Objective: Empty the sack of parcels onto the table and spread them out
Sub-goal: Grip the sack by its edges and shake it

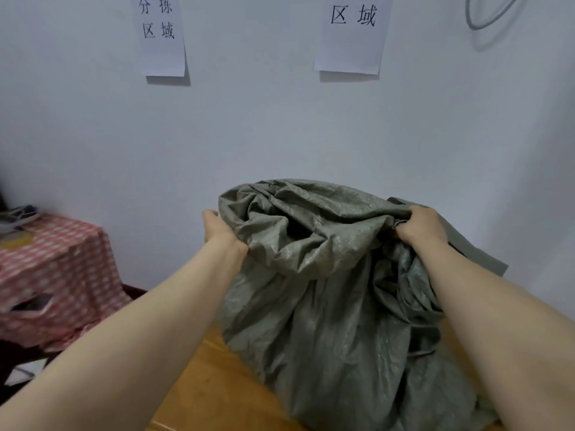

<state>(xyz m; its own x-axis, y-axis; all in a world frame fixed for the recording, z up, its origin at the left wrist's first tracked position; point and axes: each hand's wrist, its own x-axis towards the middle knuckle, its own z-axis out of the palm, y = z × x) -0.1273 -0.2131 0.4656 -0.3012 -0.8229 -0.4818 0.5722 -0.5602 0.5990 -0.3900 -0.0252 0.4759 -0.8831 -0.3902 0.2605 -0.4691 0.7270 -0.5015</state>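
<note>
A large grey-green woven sack (326, 306) stands crumpled on the wooden table (211, 384), its top raised toward the wall. My left hand (221, 228) grips the bunched fabric at the sack's upper left. My right hand (420, 225) grips a gathered fold at its upper right. Both arms stretch forward from the bottom of the view. No parcels show; the sack's fabric hides whatever is inside.
A white wall rises right behind the sack, with two paper signs (160, 35) (351, 32) taped high up. To the left stands a lower surface under a red-and-white checked cloth (56, 275), with a tape roll (17, 239) and small items on top.
</note>
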